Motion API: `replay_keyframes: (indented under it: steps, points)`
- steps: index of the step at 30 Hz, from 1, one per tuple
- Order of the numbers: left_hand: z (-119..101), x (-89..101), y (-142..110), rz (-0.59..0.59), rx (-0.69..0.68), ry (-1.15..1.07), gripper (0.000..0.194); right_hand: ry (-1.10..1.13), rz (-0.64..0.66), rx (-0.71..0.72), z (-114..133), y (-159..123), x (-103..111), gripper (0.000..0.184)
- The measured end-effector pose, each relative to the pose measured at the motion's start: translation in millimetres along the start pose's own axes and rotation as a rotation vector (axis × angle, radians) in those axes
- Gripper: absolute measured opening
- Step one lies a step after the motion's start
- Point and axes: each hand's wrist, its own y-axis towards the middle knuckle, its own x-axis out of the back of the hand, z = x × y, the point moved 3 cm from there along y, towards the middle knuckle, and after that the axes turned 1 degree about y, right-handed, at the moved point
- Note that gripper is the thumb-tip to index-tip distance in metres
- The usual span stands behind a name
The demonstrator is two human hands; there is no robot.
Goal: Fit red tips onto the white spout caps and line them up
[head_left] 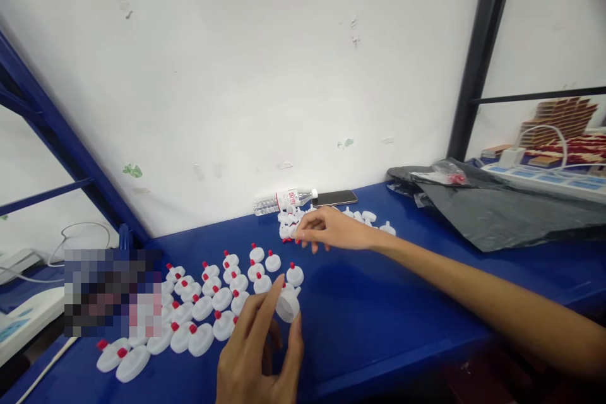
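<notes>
My left hand [258, 350] holds a white spouted cap [288, 306] between thumb and fingers, its hollow underside turned toward me. The spout points up and right, with no red tip visible on it. Farther back, my right hand [326, 227] bends its fingers at a pile of white spouted caps [286, 218]. Thumb and index finger meet beside small red tips [286, 240]; whether they pinch one is too small to tell. Left of my hands, several white caps with red tips [201, 339] stand in loose rows on the blue table [369, 322].
A clear plastic bottle [286, 199] lies against the wall, beside a dark phone [335, 199]. A dark grey plastic bag [478, 214] covers the table's right side. White power strips [549, 180] lie beyond it and at far left. Blue metal posts [57, 139] rise at left.
</notes>
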Motion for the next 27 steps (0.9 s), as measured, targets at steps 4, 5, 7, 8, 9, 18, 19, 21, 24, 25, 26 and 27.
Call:
replay_keyframes:
  steps: [4, 5, 7, 8, 9, 18, 19, 21, 24, 25, 26, 27]
  points:
    - [-2, 2.1, 1, -0.051, -0.004, 0.048, 0.038, 0.412, 0.269, 0.011, 15, -6, -13, 0.042]
    - [-2, 2.6, 1, -0.061, -0.008, 0.066, 0.037, 0.449, 0.307, 0.01, 16, -7, -16, 0.041]
    - [-1, 3.3, 1, -0.076, -0.007, 0.09, 0.034, 0.498, 0.364, 0.0, 17, -9, -19, 0.037]
    - [0, 3.4, 1, -0.08, -0.005, 0.098, 0.033, 0.516, 0.38, -0.007, 17, -9, -20, 0.036]
    - [1, 3.5, 2, -0.082, -0.004, 0.106, 0.033, 0.53, 0.387, -0.015, 17, -10, -20, 0.035]
    - [10, 4.0, 2, -0.015, -0.096, 0.169, 0.038, 0.613, 0.436, 0.025, 19, -12, -26, 0.033]
    - [11, 3.5, 2, 0.0, -0.102, 0.179, 0.037, 0.638, 0.463, 0.032, 20, -13, -29, 0.035]
    - [12, 2.5, 1, 0.021, -0.114, 0.2, 0.038, 0.673, 0.512, 0.04, 23, -14, -31, 0.035]
    - [10, 2.3, 1, 0.012, -0.087, 0.199, 0.051, 0.694, 0.474, 0.039, 25, -13, -23, 0.03]
    - [9, 2.3, 2, 0.009, -0.063, 0.179, 0.054, 0.685, 0.419, 0.04, 25, -12, -16, 0.029]
    - [8, 2.1, 2, 0.013, -0.038, 0.151, 0.054, 0.664, 0.349, 0.04, 23, -10, -9, 0.029]
    - [7, 1.7, 2, 0.019, -0.014, 0.122, 0.051, 0.631, 0.267, 0.036, 19, -8, -1, 0.029]
